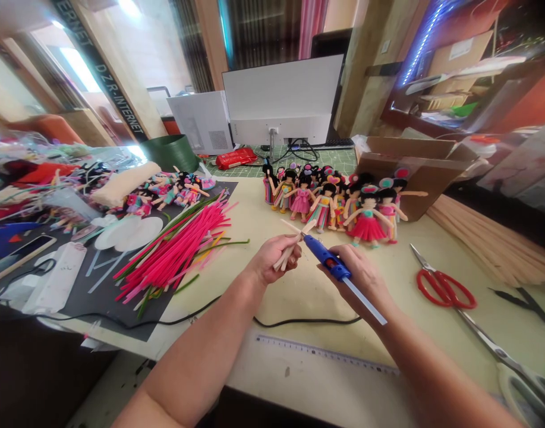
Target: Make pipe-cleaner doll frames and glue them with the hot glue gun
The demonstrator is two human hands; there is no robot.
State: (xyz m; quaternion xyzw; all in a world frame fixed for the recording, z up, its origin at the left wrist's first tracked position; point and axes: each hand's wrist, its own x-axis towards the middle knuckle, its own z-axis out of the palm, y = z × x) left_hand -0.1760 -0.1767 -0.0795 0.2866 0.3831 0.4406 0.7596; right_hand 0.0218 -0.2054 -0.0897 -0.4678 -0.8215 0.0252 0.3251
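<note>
cream fuzzy stems pinched at the tip of a blue glue gun

cream stems [309,226] sit in front of me, over the middle of the tabletop [249,208], gripped in my left hand [272,255], its fingers closed round them. their long axis slants from low on the left to high on the right, with ends poking out both above and below the fist. my right hand [359,270] is wrapped around the blue glue gun [321,251], whose nozzle points up and left, right at the stems; i cannot tell whether it touches them. so the stems lie to the left of the nozzle, the left hand being the nearer one, and the gun's axis crosses theirs. a pale glue stick [365,302] juts from its rear.

beyond the hands stand the dolls [370,229], clustered upright. behind them, to the right, is an open cardboard box [432,184], and far left a green tub [169,153]; i can't make out what either holds. pink stems [183,249] lie heaped to my left, red-handled scissors [441,288] to my right, and a ruler [325,352] along the near edge.
</note>
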